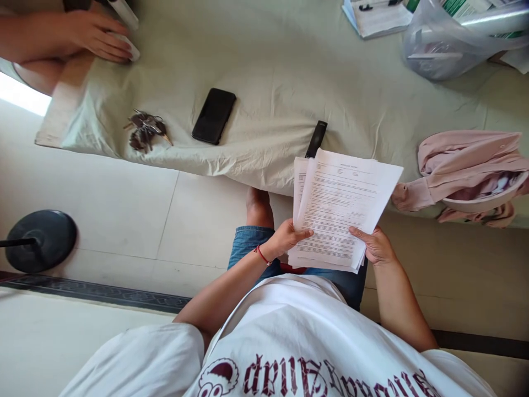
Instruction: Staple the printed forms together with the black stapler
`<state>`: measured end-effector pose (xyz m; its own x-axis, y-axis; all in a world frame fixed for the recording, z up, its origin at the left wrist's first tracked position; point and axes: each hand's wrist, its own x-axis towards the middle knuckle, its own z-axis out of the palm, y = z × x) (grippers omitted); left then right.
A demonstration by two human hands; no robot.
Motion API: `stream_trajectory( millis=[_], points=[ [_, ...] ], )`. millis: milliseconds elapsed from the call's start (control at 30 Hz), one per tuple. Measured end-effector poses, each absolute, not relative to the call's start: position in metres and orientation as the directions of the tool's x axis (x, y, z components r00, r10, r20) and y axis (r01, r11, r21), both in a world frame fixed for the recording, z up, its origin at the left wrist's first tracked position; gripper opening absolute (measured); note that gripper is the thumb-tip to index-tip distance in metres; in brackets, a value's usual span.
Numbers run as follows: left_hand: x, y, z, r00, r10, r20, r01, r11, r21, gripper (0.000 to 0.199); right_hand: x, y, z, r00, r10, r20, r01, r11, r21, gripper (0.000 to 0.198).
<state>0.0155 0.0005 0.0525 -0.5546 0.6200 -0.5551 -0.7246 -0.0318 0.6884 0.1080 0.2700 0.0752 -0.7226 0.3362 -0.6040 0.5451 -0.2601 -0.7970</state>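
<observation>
Both our hands, left [285,238] and right [377,245], grip the papers [339,207] at the near edge, long axis pointing away toward the bed [281,71].

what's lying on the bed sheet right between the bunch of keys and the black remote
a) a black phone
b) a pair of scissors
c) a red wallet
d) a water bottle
a: a black phone lies face up on the sheet, with the bunch of keys to one side and the black remote to the other, while both hands hold the stack of papers.
</observation>
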Motion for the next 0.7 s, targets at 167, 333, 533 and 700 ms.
stream_trajectory(
  millis=[167, 333, 533, 700],
  points=[
    [-0.012, 0.013, 0.074, -0.616, 0.651, -0.444, -0.594, -0.015, 0.804, 0.039, 0.096, 0.290, 0.100, -0.774, 0.376, -0.510, 0.484, -0.167, -0.859, 0.060],
    [-0.019, 0.035, 0.092, -0.585, 0.661, -0.470, -0.675, -0.074, 0.734, 0.038, 0.097, 0.303, 0.125, -0.730, 0.439, -0.524, 0.532, -0.117, -0.839, 0.054],
    [0.028, 0.045, 0.078, -0.396, 0.720, -0.570, -0.852, -0.056, 0.521, 0.045, 0.139, 0.321, 0.131, -0.663, 0.435, -0.609, 0.648, -0.072, -0.758, 0.049],
    [0.014, 0.048, 0.087, -0.508, 0.714, -0.481, -0.712, -0.034, 0.702, 0.030, 0.133, 0.329, 0.142, -0.720, 0.515, -0.464, 0.526, -0.032, -0.850, 0.054]
  ],
)
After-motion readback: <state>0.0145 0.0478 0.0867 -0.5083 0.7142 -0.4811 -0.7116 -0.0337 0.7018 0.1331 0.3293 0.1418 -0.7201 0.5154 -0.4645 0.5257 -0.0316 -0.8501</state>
